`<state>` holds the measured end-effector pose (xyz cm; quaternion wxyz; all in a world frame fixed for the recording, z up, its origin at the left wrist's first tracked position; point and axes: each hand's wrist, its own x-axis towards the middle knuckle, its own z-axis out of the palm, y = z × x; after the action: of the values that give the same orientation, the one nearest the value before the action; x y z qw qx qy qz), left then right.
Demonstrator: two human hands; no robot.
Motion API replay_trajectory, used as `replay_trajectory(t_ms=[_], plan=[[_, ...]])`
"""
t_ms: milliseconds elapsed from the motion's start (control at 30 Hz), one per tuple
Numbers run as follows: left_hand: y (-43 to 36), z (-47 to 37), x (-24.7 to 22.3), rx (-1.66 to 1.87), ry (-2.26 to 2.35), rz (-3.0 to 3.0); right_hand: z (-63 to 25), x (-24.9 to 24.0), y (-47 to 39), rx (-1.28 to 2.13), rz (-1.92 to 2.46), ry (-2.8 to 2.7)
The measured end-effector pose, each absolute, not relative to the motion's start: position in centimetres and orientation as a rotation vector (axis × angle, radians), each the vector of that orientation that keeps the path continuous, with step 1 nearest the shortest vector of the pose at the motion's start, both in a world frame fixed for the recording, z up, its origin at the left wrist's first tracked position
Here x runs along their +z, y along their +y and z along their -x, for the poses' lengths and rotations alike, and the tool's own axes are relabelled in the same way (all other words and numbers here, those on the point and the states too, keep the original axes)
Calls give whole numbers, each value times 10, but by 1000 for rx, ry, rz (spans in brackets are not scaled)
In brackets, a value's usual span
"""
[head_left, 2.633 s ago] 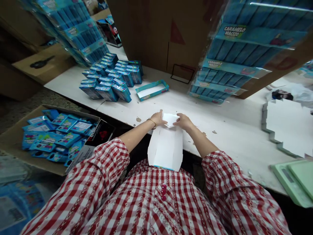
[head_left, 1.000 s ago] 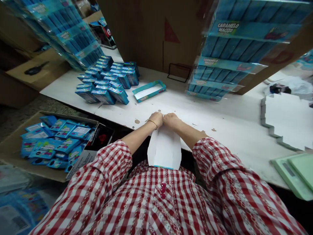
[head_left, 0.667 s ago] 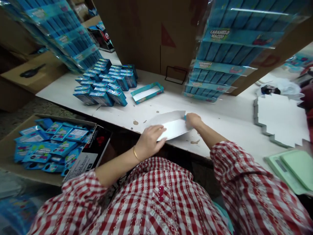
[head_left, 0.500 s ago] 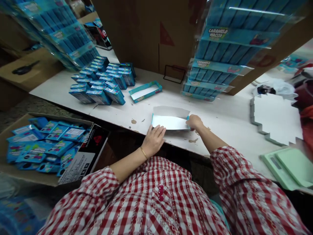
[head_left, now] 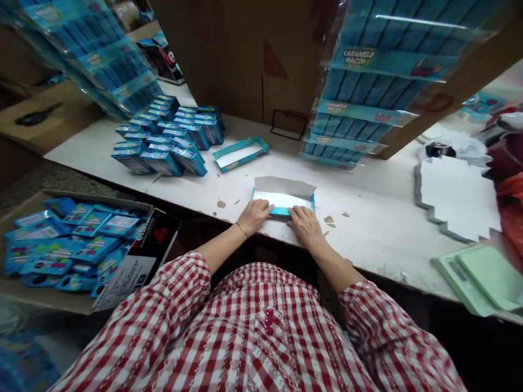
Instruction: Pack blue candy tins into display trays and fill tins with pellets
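A partly folded cardboard display tray point(head_left: 285, 186), blue outside and white inside, lies at the front edge of the white table. Its near wall stands up with the blue face showing, while the far flap rises plain grey-white. My left hand point(head_left: 255, 216) grips the near wall at its left part, fingers bent over the edge. Farther right along that same wall, my right hand point(head_left: 305, 224) holds on with its fingers curled over. Just behind stands a folded blue tray point(head_left: 245, 161) with a white floor.
Rows of small blue boxes point(head_left: 163, 163) stand at the left. A carton point(head_left: 163, 239) filled with blue packs sits below them. Tall wrapped stacks point(head_left: 359, 81) lean on a large brown box point(head_left: 237, 65). Flat white blanks point(head_left: 457, 196) and a green scale point(head_left: 469, 277) lie right.
My right hand has moved left from the tray's right end to its near wall. That wall is now folded up, showing blue. My left hand has shifted slightly up onto it.
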<state>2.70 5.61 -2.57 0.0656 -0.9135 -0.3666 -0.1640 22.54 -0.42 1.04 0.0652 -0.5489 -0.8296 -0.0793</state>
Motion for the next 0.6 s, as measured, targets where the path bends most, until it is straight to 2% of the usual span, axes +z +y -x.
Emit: replay_trajectory(t_ms=[100,267,433,500,600], plan=[[56,-28,-18,-320,-1129,2803,-227,-4,5,-161,1767,-2515],[52,-42,-3,20,-1328,2855,-236,7,22,20,1789,-2635],[25,-53,28,319,-1525,3072,-254,24,40,345,1434,-2967],[21,-45,46,210,-1301,3337,-263,33,56,383,1249,-3092],[29,-25,66,-210,-1012,3363,-273,48,83,343,1201,-3069]])
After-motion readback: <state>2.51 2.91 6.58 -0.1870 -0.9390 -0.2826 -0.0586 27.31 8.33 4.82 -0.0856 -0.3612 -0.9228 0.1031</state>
